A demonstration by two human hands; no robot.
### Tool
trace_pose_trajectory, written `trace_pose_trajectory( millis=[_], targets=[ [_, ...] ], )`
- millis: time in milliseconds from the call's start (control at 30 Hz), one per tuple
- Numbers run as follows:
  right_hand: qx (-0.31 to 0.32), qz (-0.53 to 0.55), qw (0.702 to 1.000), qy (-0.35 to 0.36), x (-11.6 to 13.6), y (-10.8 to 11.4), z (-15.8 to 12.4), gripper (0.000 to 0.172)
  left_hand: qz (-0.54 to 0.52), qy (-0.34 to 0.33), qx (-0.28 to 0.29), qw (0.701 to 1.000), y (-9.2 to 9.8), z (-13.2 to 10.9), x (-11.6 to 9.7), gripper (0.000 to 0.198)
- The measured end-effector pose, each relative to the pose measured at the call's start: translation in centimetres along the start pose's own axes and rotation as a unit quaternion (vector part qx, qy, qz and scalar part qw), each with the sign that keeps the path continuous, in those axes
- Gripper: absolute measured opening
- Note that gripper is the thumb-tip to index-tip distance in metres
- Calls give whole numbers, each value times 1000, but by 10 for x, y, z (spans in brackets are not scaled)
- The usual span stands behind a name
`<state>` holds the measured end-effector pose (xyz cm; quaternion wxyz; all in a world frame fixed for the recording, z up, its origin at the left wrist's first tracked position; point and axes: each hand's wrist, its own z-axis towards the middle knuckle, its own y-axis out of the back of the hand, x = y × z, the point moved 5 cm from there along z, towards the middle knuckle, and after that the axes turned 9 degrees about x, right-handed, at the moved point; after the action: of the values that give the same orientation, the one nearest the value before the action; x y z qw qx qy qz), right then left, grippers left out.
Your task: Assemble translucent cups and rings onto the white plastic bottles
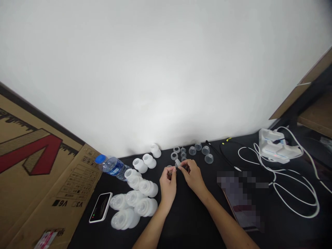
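My left hand (168, 185) and my right hand (193, 176) meet over the black table, fingertips pinched together. Between them is a small translucent plastic piece (177, 162), its upper end sticking up; the fingers hide the rest, so its kind is unclear. Just beyond the fingers lie clear rings (174, 156) and a row of small clear round parts (183, 150). Several clear dome caps (205, 150) sit to the right of these. Left of my left hand stand several milky bottles (146, 206) with translucent tops, and behind them several white open-necked bottles (140, 165).
At far left are a cardboard box (75, 173), a blue-capped water bottle (114, 167) and a white-edged phone-like device (101, 207). On the right lie a blurred-out dark device (238, 200), a white multi-slot charger (278, 145) and looping white cables (295, 214). A white wall (166, 69) rises behind.
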<state>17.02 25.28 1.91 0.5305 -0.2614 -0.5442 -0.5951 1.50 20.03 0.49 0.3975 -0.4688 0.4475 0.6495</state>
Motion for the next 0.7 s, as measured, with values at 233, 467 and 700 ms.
trace_pose_trajectory(
  millis=[233, 467, 700],
  targets=[
    [-17, -5, 1000, 2, 3, 1, -1, 11, 30, -14, -2, 999, 0, -2, -1, 32],
    [19, 67, 998, 2, 4, 2, 3, 15, -31, 2, -37, 999, 3, -2, -6, 38],
    [108, 166, 980, -26, 5, -12, 3, 15, -118, 30, -38, 992, 2, 0, -2, 48]
  ],
)
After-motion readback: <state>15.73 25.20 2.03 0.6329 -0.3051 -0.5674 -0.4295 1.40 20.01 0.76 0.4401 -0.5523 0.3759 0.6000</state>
